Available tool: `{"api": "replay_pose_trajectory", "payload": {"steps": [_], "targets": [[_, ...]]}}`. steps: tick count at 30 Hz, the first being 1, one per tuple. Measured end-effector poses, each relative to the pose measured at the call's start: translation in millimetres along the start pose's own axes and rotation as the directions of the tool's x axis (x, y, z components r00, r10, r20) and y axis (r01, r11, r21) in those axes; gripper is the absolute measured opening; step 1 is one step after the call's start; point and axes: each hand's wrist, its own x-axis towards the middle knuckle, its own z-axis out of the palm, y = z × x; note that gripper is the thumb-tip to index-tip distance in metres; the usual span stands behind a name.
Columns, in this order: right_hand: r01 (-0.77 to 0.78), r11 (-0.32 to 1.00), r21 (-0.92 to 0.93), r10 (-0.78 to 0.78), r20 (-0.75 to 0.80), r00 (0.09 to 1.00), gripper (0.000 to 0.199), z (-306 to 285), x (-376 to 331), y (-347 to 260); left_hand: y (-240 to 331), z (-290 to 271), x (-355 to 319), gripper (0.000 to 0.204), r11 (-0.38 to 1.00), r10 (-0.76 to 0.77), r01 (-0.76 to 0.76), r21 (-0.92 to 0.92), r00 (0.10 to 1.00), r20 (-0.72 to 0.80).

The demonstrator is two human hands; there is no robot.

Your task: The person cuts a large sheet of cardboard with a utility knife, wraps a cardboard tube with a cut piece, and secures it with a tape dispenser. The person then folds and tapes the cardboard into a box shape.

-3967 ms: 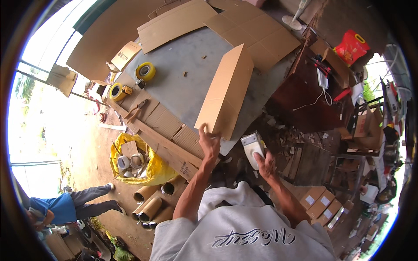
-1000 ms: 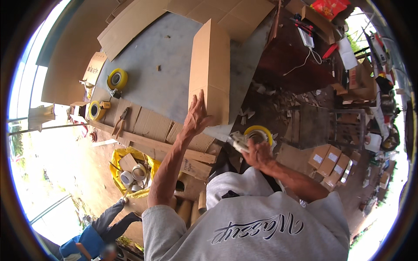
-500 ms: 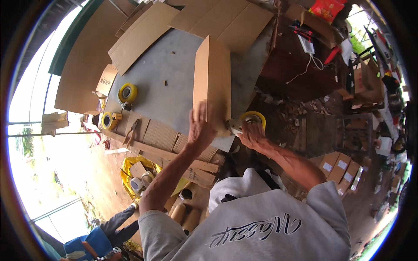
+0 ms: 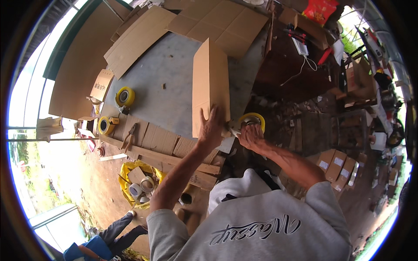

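Observation:
A folded brown cardboard box [image 4: 210, 82] stands on edge on the grey worktable [image 4: 161, 87]. My left hand [image 4: 212, 127] lies flat against the box's near lower end, fingers spread. My right hand [image 4: 249, 135] grips a tape dispenser with a yellow-rimmed roll of tape [image 4: 250, 119], held against the box's right lower corner, just beside my left hand.
Two yellow tape rolls [image 4: 124, 96] [image 4: 105, 125] and pliers [image 4: 129, 137] lie at the table's left edge. Flat cardboard sheets [image 4: 217, 24] cover the far side. A yellow bag of tape cores [image 4: 139, 185] sits below. Another person [image 4: 104, 243] crouches at lower left. Small boxes [image 4: 337, 167] stand at right.
My left hand came down from the air onto the box's near end. My right hand brought the tape dispenser up against the box's corner.

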Motion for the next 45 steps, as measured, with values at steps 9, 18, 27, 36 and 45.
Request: {"api": "replay_pose_trajectory", "payload": {"steps": [9,18,27,36,45], "targets": [[-0.225,0.974,0.012,0.217,0.219,0.951,0.007,-5.8,34.9,-13.9,3.3,19.6,4.7,0.060,0.999,-0.044,0.044,0.001,0.999,-0.008],[-0.689,0.724,-0.004,0.629,0.411,0.659,0.023,4.6,53.1,43.8,-1.6,20.3,-27.0,0.062,0.941,-0.256,0.112,-0.319,0.853,-0.455],[-0.943,0.274,0.190,0.679,0.656,0.329,0.081,35.0,-97.3,13.3,-22.8,146.0,-70.1,0.052,-0.748,-0.603,0.060,-0.661,0.355,0.715],[-0.918,0.155,0.364,0.660,0.653,0.371,0.073,10.5,-108.0,-7.3,-40.3,100.2,3.1,0.044,-0.628,-0.734,-0.495,-0.600,0.124,0.667],[-0.773,0.066,0.631,0.619,0.582,0.528,0.071,-33.1,-108.8,7.9,27.5,69.9,-16.5,0.041,0.329,-0.875,0.273,-0.904,-0.271,-0.401]]}}
